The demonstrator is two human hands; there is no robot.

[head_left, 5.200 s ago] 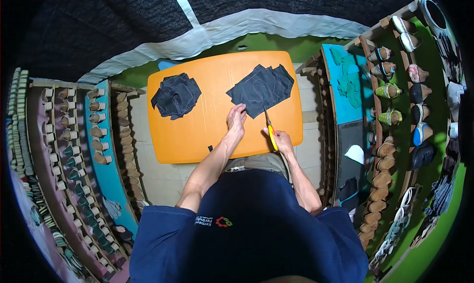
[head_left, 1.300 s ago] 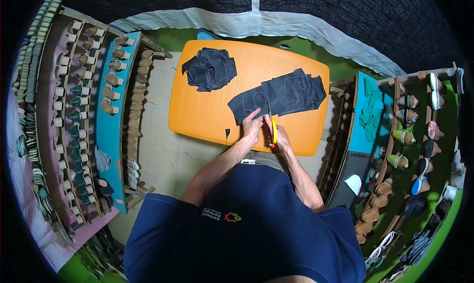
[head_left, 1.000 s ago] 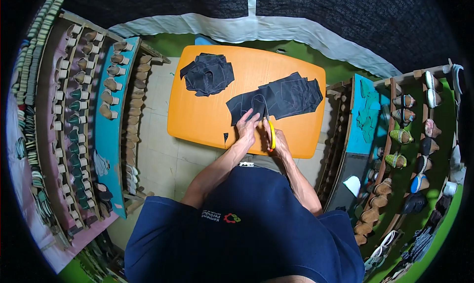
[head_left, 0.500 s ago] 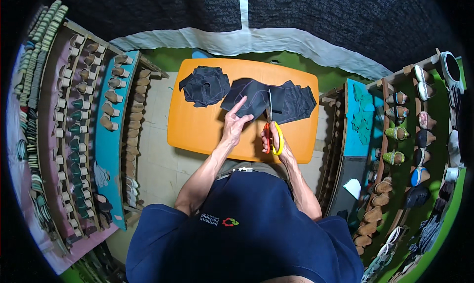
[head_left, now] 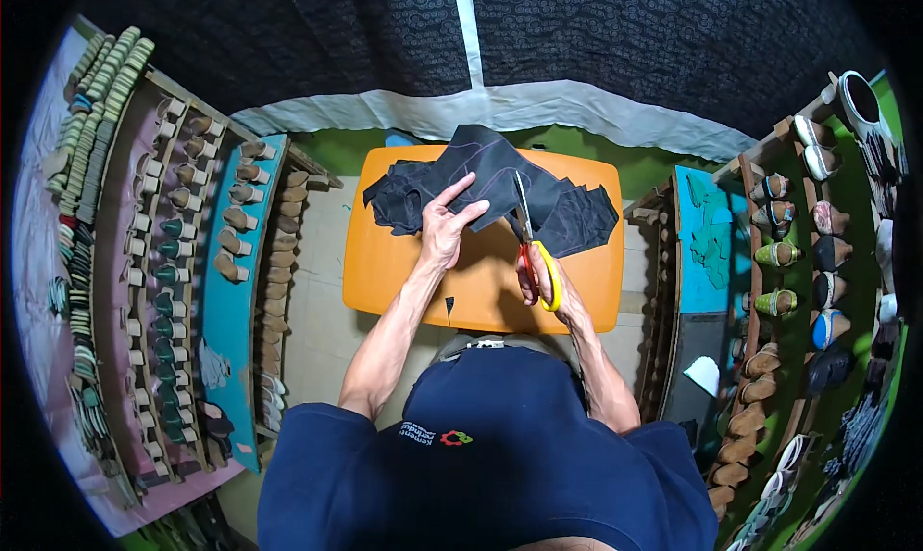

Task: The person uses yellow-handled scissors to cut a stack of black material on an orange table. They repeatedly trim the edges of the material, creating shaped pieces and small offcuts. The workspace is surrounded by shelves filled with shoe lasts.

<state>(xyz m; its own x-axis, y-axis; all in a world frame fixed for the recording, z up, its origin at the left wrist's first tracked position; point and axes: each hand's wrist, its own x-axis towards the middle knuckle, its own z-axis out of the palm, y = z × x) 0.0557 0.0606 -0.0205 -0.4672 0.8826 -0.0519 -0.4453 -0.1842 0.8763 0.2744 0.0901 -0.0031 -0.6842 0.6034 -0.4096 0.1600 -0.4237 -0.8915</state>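
Observation:
My left hand (head_left: 444, 226) is closed on a piece of black fabric (head_left: 492, 162) drawn with pale outlines, thumb and fingers at its near left edge. The fabric is raised and tilted above the orange table (head_left: 385, 272). In my right hand (head_left: 550, 284) is a pair of scissors (head_left: 526, 226) with red and yellow handles, fingers through the loops. Its blades point away from me and lie against the fabric's right part. A pile of cut black pieces (head_left: 392, 205) sits at the left, partly covered by the raised fabric. More black pieces (head_left: 588, 219) lie at the right.
A small dark scrap (head_left: 449, 306) shows near the table's front edge. Racks of wooden shoe lasts (head_left: 236, 219) stand on the left. Shelves with shoes and lasts (head_left: 777, 253) line the right. A dark patterned curtain (head_left: 615, 32) hangs behind the table.
The fabric in my left hand has turned and tilted up, its far corner higher and over the left pile. The scissors' blades have swung slightly left. A small scrap now shows near the front edge.

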